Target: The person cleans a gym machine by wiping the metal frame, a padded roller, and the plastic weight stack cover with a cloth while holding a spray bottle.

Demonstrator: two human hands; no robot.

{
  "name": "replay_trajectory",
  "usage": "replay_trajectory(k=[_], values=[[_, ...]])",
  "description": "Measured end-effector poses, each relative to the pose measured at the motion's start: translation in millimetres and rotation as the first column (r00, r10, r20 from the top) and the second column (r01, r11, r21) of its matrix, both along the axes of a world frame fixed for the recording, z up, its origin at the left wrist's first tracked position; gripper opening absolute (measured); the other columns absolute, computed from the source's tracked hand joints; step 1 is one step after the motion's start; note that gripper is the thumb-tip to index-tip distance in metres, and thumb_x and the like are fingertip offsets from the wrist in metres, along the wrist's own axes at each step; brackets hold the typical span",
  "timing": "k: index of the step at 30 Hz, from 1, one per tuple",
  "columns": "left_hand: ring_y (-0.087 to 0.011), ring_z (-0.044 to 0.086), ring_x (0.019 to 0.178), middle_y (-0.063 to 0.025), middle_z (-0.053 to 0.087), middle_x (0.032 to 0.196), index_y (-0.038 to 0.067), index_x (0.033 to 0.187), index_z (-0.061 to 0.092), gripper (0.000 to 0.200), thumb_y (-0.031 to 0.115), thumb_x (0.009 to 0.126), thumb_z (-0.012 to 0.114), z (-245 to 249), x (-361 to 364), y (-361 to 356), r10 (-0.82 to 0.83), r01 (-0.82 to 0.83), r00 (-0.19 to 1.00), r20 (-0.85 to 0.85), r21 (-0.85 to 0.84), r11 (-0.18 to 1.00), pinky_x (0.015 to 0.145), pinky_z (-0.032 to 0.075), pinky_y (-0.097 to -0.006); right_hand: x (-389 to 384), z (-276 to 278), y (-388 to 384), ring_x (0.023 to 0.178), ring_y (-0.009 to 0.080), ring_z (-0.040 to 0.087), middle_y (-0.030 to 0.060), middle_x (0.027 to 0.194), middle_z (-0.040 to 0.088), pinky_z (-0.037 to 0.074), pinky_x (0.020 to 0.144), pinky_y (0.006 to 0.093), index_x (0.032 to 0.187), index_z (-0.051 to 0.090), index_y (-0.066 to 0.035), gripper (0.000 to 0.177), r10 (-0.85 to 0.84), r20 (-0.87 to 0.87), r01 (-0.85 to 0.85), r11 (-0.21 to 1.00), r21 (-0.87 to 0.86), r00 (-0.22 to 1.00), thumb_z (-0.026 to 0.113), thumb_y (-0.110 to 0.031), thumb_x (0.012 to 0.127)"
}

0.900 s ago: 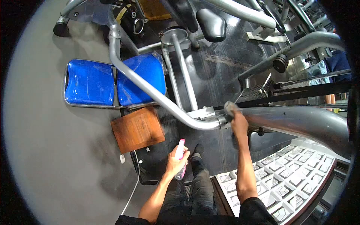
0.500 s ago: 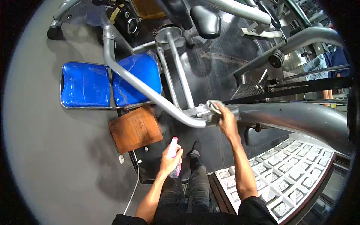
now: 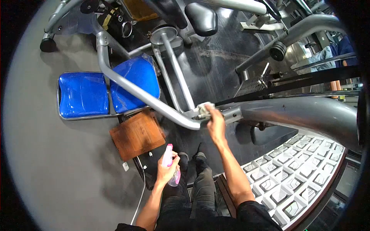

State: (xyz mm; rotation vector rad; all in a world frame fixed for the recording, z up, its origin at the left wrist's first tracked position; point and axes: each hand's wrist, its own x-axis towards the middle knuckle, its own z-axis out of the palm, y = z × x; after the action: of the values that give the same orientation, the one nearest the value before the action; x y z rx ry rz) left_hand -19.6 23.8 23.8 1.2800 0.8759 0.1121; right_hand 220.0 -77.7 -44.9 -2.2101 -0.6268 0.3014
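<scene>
My left hand [image 3: 166, 169] is wrapped round a clear spray bottle [image 3: 174, 179] with a pink and white trigger head, held low in front of my legs. In my right hand [image 3: 216, 125] is a pale, crumpled cloth [image 3: 204, 109]. The cloth lies against the joint of a grey metal gym machine frame [image 3: 154, 101], where the bent tube meets the thick curved beam [image 3: 293, 113]. Part of that joint is hidden behind the cloth and fingers.
A blue padded chair [image 3: 83, 96] stands left of the frame, with a wooden box [image 3: 137, 134] below it. A white cable [image 3: 143, 188] runs along the floor. White patterned panelling [image 3: 293, 173] is at the lower right. Black pads [image 3: 201, 19] and other machines fill the back.
My right hand has moved left with the cloth along the joint, uncovering the beam's bolted end. The bottle in my left hand sits slightly further left, and the whole view has shifted a little.
</scene>
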Motion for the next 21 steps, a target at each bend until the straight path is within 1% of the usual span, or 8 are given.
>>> replay_trajectory(k=[2,6,8,9,11,14,16,21], values=[[-0.0095,0.057,0.052,-0.0057,0.058,0.081,0.000,0.099,0.055,0.013,0.001,0.088,0.061,7.2,5.0,0.4,0.036,-0.038,0.999,0.029,0.041,0.998,0.047,0.048,-0.0245,8.3,25.4,-10.2,0.116,0.0341,0.052,0.0202,0.123,0.054,0.038,0.102,0.0370,0.128,0.052,-0.006,0.064,-0.166,0.012,0.161,0.970,0.180,0.986,0.043,0.017,0.068],[-0.0103,0.057,0.053,-0.0073,0.057,0.087,0.000,0.108,0.051,0.021,0.001,0.089,0.059,1.8,-0.6,0.5,0.078,-0.083,0.994,0.075,0.064,0.995,0.049,0.049,-0.0251,0.4,12.0,-50.8,0.120,0.0329,0.051,0.0215,0.126,0.054,0.038,0.102,0.0359,0.132,0.045,-0.002,0.060,-0.433,0.005,0.400,0.836,0.377,0.901,0.044,0.013,0.074],[-0.0105,0.057,0.054,-0.0077,0.056,0.089,-0.001,0.113,0.050,0.026,0.001,0.089,0.059,-0.5,-6.2,0.6,0.058,-0.064,0.995,0.081,0.077,0.995,0.050,0.049,-0.0251,-19.3,-5.5,-65.2,0.118,0.0349,0.053,0.0227,0.127,0.053,0.040,0.102,0.0367,0.129,0.050,-0.005,0.058,-0.209,0.053,0.190,0.949,0.254,0.976,0.051,0.011,0.074],[-0.0108,0.057,0.055,-0.0078,0.056,0.089,-0.001,0.113,0.049,0.027,0.001,0.088,0.059,1.5,-7.2,-1.4,0.108,-0.111,0.991,0.072,0.033,0.993,0.050,0.049,-0.0253,-21.6,-10.7,-63.7,0.117,0.0356,0.053,0.0224,0.128,0.052,0.041,0.101,0.0379,0.127,0.053,-0.007,0.059,0.046,0.116,-0.066,0.982,0.176,0.992,0.054,0.011,0.071],[-0.0116,0.058,0.057,-0.0086,0.056,0.088,-0.002,0.113,0.050,0.027,0.000,0.088,0.059,5.5,-11.7,-3.0,0.168,-0.168,0.984,0.053,0.002,0.986,0.050,0.050,-0.0256,-20.2,-26.0,-55.7,0.116,0.0356,0.053,0.0192,0.127,0.054,0.044,0.099,0.0407,0.121,0.061,-0.014,0.062,0.474,0.236,-0.458,0.881,-0.121,0.849,0.059,0.010,0.064],[-0.0119,0.058,0.056,-0.0088,0.057,0.088,-0.003,0.110,0.051,0.024,0.000,0.088,0.060,-4.3,-27.7,-6.8,0.154,-0.157,0.987,0.043,0.064,0.986,0.049,0.049,-0.0257,-21.8,-38.2,-13.8,0.119,0.0311,0.051,0.0133,0.127,0.054,0.048,0.094,0.0402,0.122,0.061,-0.027,0.065,0.447,0.400,-0.466,0.883,-0.057,0.800,0.061,0.005,0.065],[-0.0122,0.058,0.054,-0.0086,0.057,0.089,-0.002,0.106,0.051,0.021,0.000,0.088,0.060,-3.3,-33.6,-8.7,0.184,-0.185,0.982,0.036,0.011,0.983,0.049,0.049,-0.0256,-26.6,-38.0,25.8,0.117,0.0311,0.052,0.0115,0.127,0.053,0.050,0.093,0.0402,0.127,0.057,-0.025,0.064,0.606,0.385,-0.604,0.784,-0.142,0.696,0.059,0.001,0.068],[-0.0122,0.058,0.053,-0.0088,0.058,0.087,-0.001,0.102,0.051,0.016,0.001,0.088,0.059,-2.6,-38.0,-11.9,0.235,-0.234,0.972,-0.007,0.050,0.971,0.049,0.048,-0.0254,-53.9,-35.2,141.2,0.122,0.0315,0.048,0.0098,0.132,0.050,0.049,0.094,0.0402,0.125,0.057,-0.023,0.057,0.581,0.514,-0.636,0.767,-0.086,0.631,0.057,-0.003,0.072]])
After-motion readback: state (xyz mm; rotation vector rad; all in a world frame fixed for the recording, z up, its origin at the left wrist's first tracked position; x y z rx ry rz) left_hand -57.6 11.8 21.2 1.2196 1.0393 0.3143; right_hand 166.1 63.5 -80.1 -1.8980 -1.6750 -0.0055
